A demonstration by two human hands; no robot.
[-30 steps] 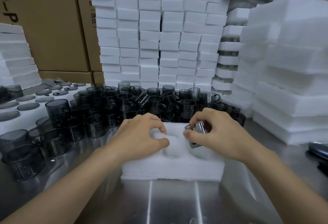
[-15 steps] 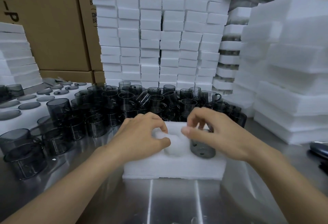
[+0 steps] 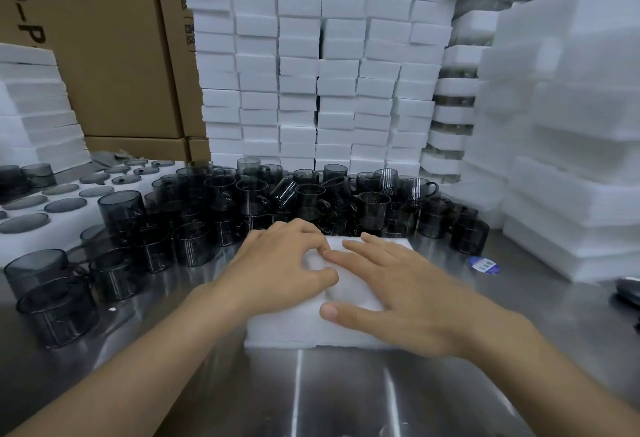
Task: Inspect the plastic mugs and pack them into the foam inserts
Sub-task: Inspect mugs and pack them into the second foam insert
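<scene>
A steel table (image 3: pixel 346 395) carried white foam stacks (image 3: pixel 311 66) at the back and a crowd of smoky mugs (image 3: pixel 249 194) before them. Nearest the person lay a foam insert (image 3: pixel 287 329), its long side running left to right. Both hands lay on top of it: the left hand (image 3: pixel 277 267) curled with fingertips pressing the foam, the right hand (image 3: pixel 398 291) spread flat. They hid its pockets, so any contents could not be told.

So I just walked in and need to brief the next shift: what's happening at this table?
A person is packing dark plastic mugs into white foam. Both hands lie on one foam block on the steel table: the left hand curled on top, the right hand spread flat. No mug shows in that block. Stacks of foam stand behind.
</scene>
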